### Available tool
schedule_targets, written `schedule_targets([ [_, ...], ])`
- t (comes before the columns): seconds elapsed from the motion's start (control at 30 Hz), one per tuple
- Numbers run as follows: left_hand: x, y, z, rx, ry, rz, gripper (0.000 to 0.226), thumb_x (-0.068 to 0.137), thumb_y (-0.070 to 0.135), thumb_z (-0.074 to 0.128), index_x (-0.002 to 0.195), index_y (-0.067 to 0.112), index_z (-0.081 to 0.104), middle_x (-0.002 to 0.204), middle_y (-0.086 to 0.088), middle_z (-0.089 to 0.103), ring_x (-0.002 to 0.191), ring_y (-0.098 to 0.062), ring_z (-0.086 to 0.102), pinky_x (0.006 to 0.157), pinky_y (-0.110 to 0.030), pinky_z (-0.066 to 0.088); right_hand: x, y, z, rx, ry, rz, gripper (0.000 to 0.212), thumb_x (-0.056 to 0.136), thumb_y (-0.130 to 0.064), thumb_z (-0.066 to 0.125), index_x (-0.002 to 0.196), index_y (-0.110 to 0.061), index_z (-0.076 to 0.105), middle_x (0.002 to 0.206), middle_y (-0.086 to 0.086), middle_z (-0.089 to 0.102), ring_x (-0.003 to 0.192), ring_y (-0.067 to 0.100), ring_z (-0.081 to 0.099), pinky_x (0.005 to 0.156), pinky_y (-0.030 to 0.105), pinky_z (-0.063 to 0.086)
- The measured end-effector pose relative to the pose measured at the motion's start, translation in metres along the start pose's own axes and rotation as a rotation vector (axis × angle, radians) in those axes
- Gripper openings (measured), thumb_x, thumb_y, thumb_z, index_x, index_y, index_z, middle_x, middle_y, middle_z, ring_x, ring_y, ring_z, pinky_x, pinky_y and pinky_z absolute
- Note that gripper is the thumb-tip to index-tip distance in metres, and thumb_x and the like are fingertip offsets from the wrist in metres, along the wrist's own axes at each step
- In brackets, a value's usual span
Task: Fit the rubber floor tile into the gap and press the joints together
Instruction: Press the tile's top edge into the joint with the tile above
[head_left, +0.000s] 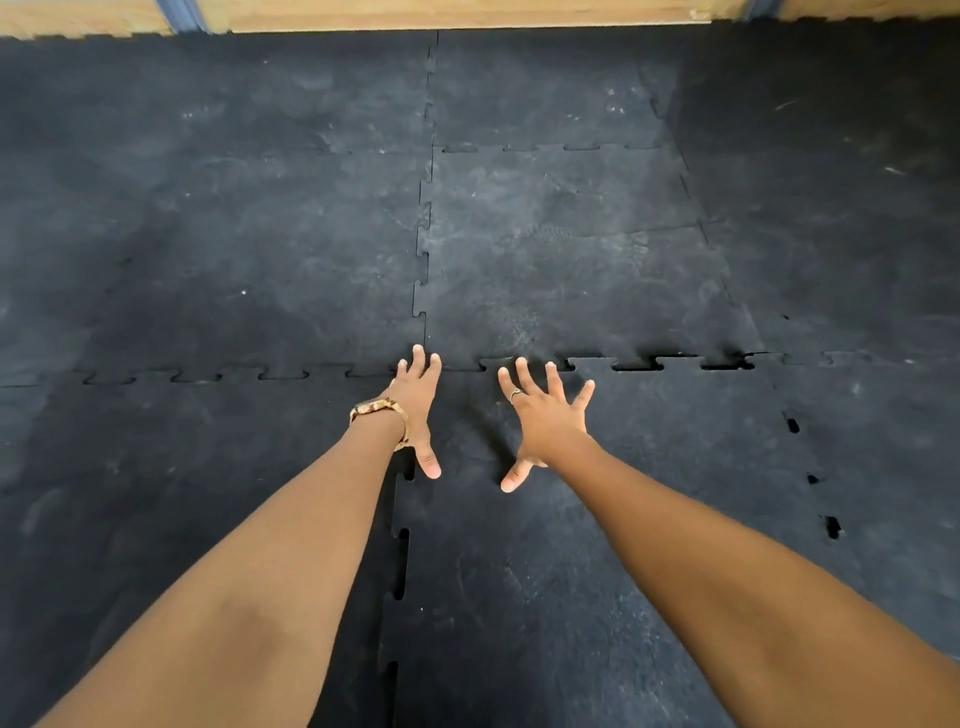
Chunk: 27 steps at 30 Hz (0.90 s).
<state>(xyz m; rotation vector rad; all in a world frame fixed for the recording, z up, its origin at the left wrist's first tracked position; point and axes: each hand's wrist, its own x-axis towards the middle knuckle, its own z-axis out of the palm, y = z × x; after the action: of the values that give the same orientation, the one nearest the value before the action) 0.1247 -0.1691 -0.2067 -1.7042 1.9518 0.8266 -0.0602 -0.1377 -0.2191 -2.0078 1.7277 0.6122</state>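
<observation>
A black rubber floor tile (623, 519) with puzzle-shaped edges lies in the near middle of the floor among matching tiles. My left hand (418, 402) rests flat on its far left corner, fingers spread, with a gold watch on the wrist. My right hand (545, 423) lies flat beside it near the far edge, fingers spread, a ring on one finger. Dark slots show along the far joint (675, 362) to the right of my hands. More slots show along the left joint (401, 566) and the right joint (813, 478).
Black interlocking tiles (234, 249) cover the floor on all sides. A pale wooden wall base (467, 13) runs along the far edge of the floor, with two blue-grey uprights against it.
</observation>
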Motion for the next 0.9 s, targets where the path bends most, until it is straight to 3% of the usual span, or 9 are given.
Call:
schedule_targets([
  [0.07, -0.006, -0.007, 0.005, -0.042, 0.037, 0.002, 0.157, 0.045, 0.032, 0.096, 0.15, 0.016, -0.02, 0.156, 0.0, -0.03, 0.145, -0.029, -0.017, 0.116, -0.055, 0.016, -0.002, 0.006, 0.001, 0.024, 0.017, -0.043, 0.155, 0.042, -0.066, 0.086, 0.153, -0.03, -0.016, 0.161, -0.004, -0.022, 0.148, 0.035, -0.017, 0.108, 0.074, 0.003],
  [0.2, -0.009, -0.003, 0.003, 0.177, 0.072, 0.023, 0.15, 0.052, 0.048, 0.089, 0.149, 0.006, -0.018, 0.158, -0.009, -0.023, 0.145, -0.024, -0.02, 0.119, -0.041, -0.003, -0.004, 0.017, -0.01, -0.078, 0.034, -0.103, 0.149, 0.038, -0.077, 0.079, 0.155, -0.034, -0.004, 0.164, -0.003, -0.009, 0.146, 0.035, 0.007, 0.11, 0.058, 0.018],
  [0.27, -0.01, -0.002, 0.004, 0.204, 0.076, 0.024, 0.147, 0.056, 0.05, 0.087, 0.149, 0.004, -0.017, 0.158, -0.012, -0.021, 0.145, -0.023, -0.019, 0.118, -0.037, -0.004, -0.005, 0.015, -0.015, -0.121, 0.046, -0.105, 0.149, 0.037, -0.08, 0.076, 0.155, -0.032, -0.001, 0.164, -0.002, -0.004, 0.142, 0.034, 0.017, 0.108, 0.053, 0.022],
  [0.57, 0.002, -0.037, 0.001, 0.393, 0.052, 0.184, 0.14, 0.056, 0.052, 0.084, 0.151, 0.012, -0.011, 0.159, -0.005, -0.017, 0.147, -0.019, -0.013, 0.115, -0.038, -0.012, 0.003, -0.007, 0.002, -0.127, 0.054, 0.008, 0.155, 0.041, -0.076, 0.078, 0.154, -0.025, -0.014, 0.162, 0.003, -0.017, 0.148, 0.041, -0.005, 0.109, 0.071, 0.008],
  [0.63, 0.004, -0.035, -0.008, 0.427, 0.048, 0.189, 0.128, 0.061, 0.052, 0.082, 0.153, 0.015, 0.001, 0.161, -0.005, -0.006, 0.148, -0.023, -0.005, 0.118, -0.041, -0.006, 0.002, -0.009, -0.002, -0.135, 0.032, 0.021, 0.154, 0.043, -0.075, 0.079, 0.154, -0.024, -0.014, 0.162, 0.004, -0.018, 0.148, 0.041, -0.007, 0.108, 0.072, 0.008],
  [0.7, 0.006, -0.03, -0.027, 0.37, 0.021, 0.168, 0.111, 0.063, 0.051, 0.081, 0.151, 0.021, 0.02, 0.159, -0.004, 0.014, 0.146, -0.029, 0.012, 0.118, -0.044, 0.017, -0.002, -0.012, -0.005, -0.114, 0.006, 0.033, 0.153, 0.045, -0.071, 0.081, 0.153, -0.025, -0.016, 0.162, 0.003, -0.019, 0.148, 0.041, -0.009, 0.107, 0.074, 0.009],
  [0.77, 0.011, -0.028, -0.049, 0.311, 0.009, 0.17, 0.091, 0.067, 0.044, 0.081, 0.145, 0.026, 0.038, 0.151, -0.001, 0.036, 0.134, -0.027, 0.039, 0.107, -0.04, 0.038, -0.004, -0.011, -0.004, -0.055, -0.003, 0.033, 0.152, 0.046, -0.068, 0.083, 0.153, -0.027, -0.017, 0.161, 0.0, -0.022, 0.148, 0.039, -0.013, 0.106, 0.076, 0.011],
  [0.83, 0.016, -0.028, -0.059, 0.297, 0.021, 0.195, 0.084, 0.065, 0.037, 0.085, 0.14, 0.026, 0.048, 0.141, 0.002, 0.051, 0.122, -0.023, 0.053, 0.099, -0.034, 0.045, -0.006, -0.009, -0.002, 0.027, -0.007, 0.033, 0.151, 0.047, -0.063, 0.086, 0.152, -0.03, -0.017, 0.16, -0.003, -0.025, 0.147, 0.037, -0.019, 0.104, 0.078, 0.013],
  [0.9, 0.015, -0.03, -0.056, 0.313, 0.057, 0.212, 0.089, 0.059, 0.037, 0.088, 0.138, 0.025, 0.05, 0.138, 0.003, 0.052, 0.121, -0.021, 0.054, 0.099, -0.033, 0.045, -0.008, -0.009, -0.004, 0.101, -0.034, 0.049, 0.15, 0.048, -0.057, 0.089, 0.152, -0.033, -0.017, 0.159, -0.005, -0.029, 0.146, 0.035, -0.024, 0.102, 0.08, 0.012],
])
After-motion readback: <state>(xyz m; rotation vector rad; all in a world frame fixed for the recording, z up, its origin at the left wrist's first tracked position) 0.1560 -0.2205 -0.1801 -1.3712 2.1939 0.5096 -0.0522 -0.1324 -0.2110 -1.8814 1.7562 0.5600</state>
